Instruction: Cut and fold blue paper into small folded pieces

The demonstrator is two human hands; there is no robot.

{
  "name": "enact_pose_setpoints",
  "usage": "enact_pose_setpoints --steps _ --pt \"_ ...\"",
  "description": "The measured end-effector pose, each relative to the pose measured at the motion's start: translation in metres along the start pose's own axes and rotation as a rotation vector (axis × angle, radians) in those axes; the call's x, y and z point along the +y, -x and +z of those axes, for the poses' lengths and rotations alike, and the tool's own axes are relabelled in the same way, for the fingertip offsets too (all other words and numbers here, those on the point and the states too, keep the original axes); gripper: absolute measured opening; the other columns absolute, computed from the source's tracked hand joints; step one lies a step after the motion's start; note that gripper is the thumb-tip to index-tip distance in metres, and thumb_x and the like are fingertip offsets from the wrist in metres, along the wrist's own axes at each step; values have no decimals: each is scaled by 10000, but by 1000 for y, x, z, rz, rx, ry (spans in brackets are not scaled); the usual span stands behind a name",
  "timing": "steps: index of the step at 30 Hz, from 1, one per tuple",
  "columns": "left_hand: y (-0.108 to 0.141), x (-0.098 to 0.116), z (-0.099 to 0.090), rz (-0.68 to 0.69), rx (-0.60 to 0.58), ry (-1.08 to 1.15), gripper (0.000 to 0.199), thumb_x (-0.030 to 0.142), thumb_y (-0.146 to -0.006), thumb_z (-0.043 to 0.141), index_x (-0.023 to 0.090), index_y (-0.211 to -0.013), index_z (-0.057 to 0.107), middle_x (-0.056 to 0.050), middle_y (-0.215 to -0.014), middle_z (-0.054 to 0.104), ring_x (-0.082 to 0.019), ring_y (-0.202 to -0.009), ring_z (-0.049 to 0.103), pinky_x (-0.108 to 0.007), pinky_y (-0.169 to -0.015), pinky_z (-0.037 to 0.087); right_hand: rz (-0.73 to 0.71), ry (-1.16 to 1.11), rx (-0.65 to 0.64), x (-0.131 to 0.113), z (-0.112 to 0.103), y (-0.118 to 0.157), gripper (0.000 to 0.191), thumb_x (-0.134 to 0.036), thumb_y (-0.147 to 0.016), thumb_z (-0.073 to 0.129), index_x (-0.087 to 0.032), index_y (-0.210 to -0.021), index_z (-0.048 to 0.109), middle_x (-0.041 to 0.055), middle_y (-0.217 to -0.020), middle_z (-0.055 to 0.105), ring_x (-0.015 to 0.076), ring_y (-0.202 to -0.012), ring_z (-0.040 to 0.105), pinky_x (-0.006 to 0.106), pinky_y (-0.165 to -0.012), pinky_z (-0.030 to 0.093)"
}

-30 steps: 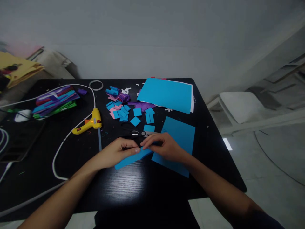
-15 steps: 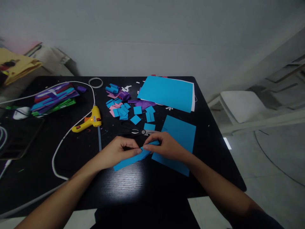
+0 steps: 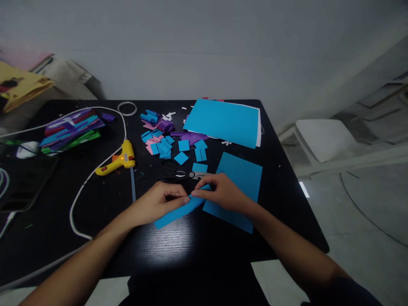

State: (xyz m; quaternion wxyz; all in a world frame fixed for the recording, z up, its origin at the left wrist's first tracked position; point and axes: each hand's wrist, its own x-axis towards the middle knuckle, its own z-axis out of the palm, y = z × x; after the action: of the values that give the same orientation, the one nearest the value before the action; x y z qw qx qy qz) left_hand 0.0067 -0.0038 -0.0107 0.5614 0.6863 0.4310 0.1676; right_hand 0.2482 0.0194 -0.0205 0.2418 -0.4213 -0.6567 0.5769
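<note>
A narrow blue paper strip [image 3: 174,214] slants across the front of the black table, pinched by both hands. My left hand [image 3: 162,199] grips its upper edge near the middle, thumb on the near face. Close beside it, my right hand [image 3: 221,193] pinches the strip toward its right end with thumb and forefinger. Just beyond the fingers lie scissors [image 3: 186,174], their blades partly hidden by my right hand. Under the right wrist is a larger blue sheet [image 3: 244,178], flat on the table. Small blue paper squares [image 3: 181,158] are scattered behind the scissors.
A yellow glue gun [image 3: 123,159] with a white cord rests to the left. Bundled coloured paper strips [image 3: 72,129], a tape ring [image 3: 127,109] and a dark tablet [image 3: 28,182] lie farther left. Stacked blue and white sheets [image 3: 223,121] sit at the back. A white chair [image 3: 325,138] stands right.
Both hands keep their pinch on the blue strip, whose left end has shifted slightly right. The camera view has moved a little.
</note>
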Motion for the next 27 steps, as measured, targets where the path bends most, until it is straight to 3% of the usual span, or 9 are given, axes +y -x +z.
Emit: enact_pose_setpoints --steps 3,8,13,15,18,27 --pt "0 0 -2 -9 23 2 319 406 -986 632 154 -812 722 13 -666 618 -109 -612 515 -214 -578 413 63 -79 21 2 -9 -2 257 -451 -839 826 -200 -796 792 -6 -700 682 134 -641 571 268 -592 422" --pt "1 0 -3 -50 54 39 344 432 -974 638 157 -782 714 21 -641 597 -104 -582 505 -207 -556 404 146 -254 89 8 -19 -8 382 -548 -821 840 -181 -780 745 15 -709 696 153 -666 653 286 -647 553" --pt "0 1 -2 -44 201 53 336 431 -960 646 163 -767 705 20 -648 611 -113 -590 533 -218 -565 425 183 -560 201 12 -11 -13 510 -668 -821 806 -192 -984 728 81 -980 758 198 -845 748 324 -712 649" --pt "0 2 0 -22 269 62 340 431 -961 643 167 -755 696 25 -638 606 -111 -585 530 -219 -567 428 187 -633 113 11 -3 -11 541 -564 -733 921 -205 -1087 724 69 -1027 765 207 -900 763 348 -783 667" --pt "0 1 4 -5 322 74 328 430 -968 639 168 -789 719 24 -645 623 -113 -589 539 -221 -573 437 158 -623 -61 9 8 -7 464 -457 -694 964 -194 -1014 755 48 -991 780 202 -923 766 362 -858 658" --pt "-1 -1 16 45 182 88 299 349 -963 656 166 -727 657 31 -640 624 -102 -602 591 -202 -597 480 49 -470 61 6 22 -2 349 -494 -780 881 -183 -759 724 -6 -751 702 147 -703 670 287 -693 571"
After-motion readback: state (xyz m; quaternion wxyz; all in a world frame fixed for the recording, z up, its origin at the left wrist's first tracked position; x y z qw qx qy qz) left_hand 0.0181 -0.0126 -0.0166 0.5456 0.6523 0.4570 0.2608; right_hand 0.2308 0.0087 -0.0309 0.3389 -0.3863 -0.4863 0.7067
